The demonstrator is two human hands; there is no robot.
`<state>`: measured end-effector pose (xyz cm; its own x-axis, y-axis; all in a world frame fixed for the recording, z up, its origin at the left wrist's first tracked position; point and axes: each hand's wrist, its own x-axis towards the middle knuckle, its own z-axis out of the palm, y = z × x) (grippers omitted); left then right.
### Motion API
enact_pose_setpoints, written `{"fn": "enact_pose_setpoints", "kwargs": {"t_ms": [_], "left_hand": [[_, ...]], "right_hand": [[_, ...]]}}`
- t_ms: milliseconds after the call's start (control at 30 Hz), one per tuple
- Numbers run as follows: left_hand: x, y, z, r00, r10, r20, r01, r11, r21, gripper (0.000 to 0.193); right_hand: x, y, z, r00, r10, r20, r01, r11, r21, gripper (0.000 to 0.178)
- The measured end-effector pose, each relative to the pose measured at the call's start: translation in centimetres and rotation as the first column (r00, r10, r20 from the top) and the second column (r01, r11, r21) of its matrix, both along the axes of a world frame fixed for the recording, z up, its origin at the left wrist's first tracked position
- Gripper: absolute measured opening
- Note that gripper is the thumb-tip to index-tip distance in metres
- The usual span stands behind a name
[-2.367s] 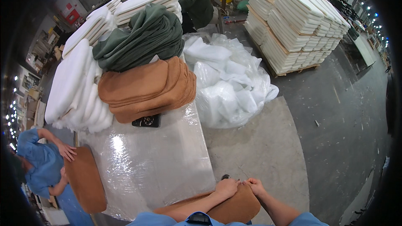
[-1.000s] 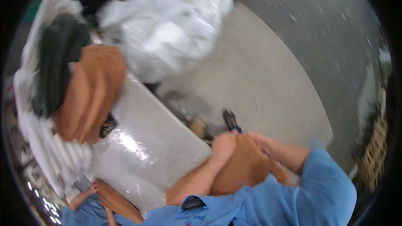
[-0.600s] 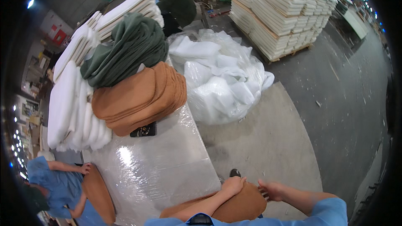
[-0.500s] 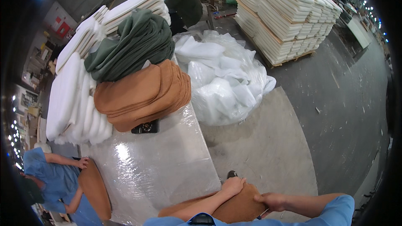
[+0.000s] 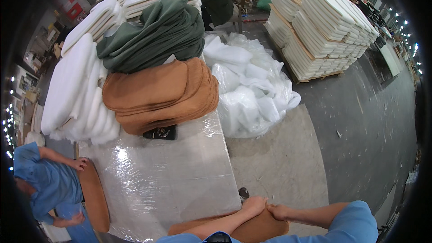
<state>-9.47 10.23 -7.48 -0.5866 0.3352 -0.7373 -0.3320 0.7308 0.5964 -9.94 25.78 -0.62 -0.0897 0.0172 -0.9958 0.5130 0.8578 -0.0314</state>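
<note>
A long brown fabric cushion (image 5: 261,228) lies along the near edge of the wrapped table, partly hidden under my left forearm. My left hand (image 5: 254,205) reaches across it and is closed at its far edge. Right beside it, my right hand (image 5: 280,212) pinches the same edge, its fingertips nearly touching the left hand. Whether a zipper or seam sits between the fingers is too small to tell. The cushion's right end hangs past the table corner.
The plastic-wrapped table (image 5: 166,175) bears stacked brown covers (image 5: 157,92), green covers (image 5: 153,36), white padding (image 5: 72,85) and a dark phone-like object (image 5: 161,132). A co-worker (image 5: 49,180) handles another brown cushion (image 5: 94,198). Bagged white filling (image 5: 247,85) and palletized white pads (image 5: 319,27) stand beyond.
My right hand has moved left along the cushion's edge, up close to my left hand. The co-worker's lower hand has come off their cushion. The whole view has shifted slightly.
</note>
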Motion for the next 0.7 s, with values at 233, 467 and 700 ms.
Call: {"fn": "enact_pose_setpoints", "kwargs": {"t_ms": [233, 467, 700], "left_hand": [[-0.9, 0.1, 0.7, 0.992, -0.005, 0.125, 0.008, 1.000, -0.024, 0.058], [-0.3, 0.6, -0.6, 0.997, 0.024, 0.079, -0.014, 0.993, -0.118, 0.056], [-0.1, 0.9, -1.0, 0.999, 0.048, 0.021, -0.045, 0.988, -0.147, 0.056]], "right_hand": [[-1.1, 0.2, -2.9, 0.997, 0.044, 0.066, -0.043, 0.999, -0.017, 0.070], [-0.5, 0.3, -6.3, 0.958, -0.254, 0.134, 0.275, 0.947, -0.164, 0.062], [1.2, 3.0, -7.8, 0.659, -0.640, 0.395, 0.751, 0.586, -0.303, 0.059]]}}
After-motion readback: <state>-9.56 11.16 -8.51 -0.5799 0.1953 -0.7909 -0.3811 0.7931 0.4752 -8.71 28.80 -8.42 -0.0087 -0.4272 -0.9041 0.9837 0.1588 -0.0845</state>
